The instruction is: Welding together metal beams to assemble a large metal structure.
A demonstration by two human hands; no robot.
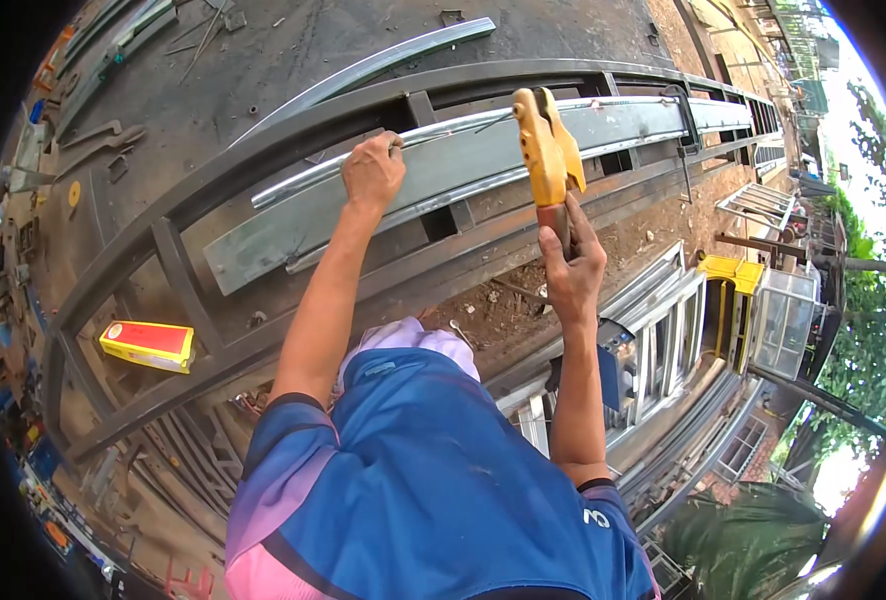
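Note:
My right hand [573, 262] is wrapped round the reddish-brown handle of a yellow welding electrode holder [546, 150], raised over the work with its jaws pointing away from me. A thin dark rod [493, 121] shows beside the jaws. My left hand [373, 172] is closed, its fingers curled down at a shiny metal strip [303, 180]; what they pinch, if anything, is hidden. That strip runs along the far edge of a long flat grey metal plate [413, 187]. Under the plate lies a dark steel frame [178, 265] with crossbars.
A dark clamp [685, 125] grips the plate toward its right end. A red and yellow box [148, 345] lies at left inside the frame. Beyond is a loose curved-looking metal channel [393, 65]. Pale metal frames [653, 330] and a yellow piece [731, 272] stand at right.

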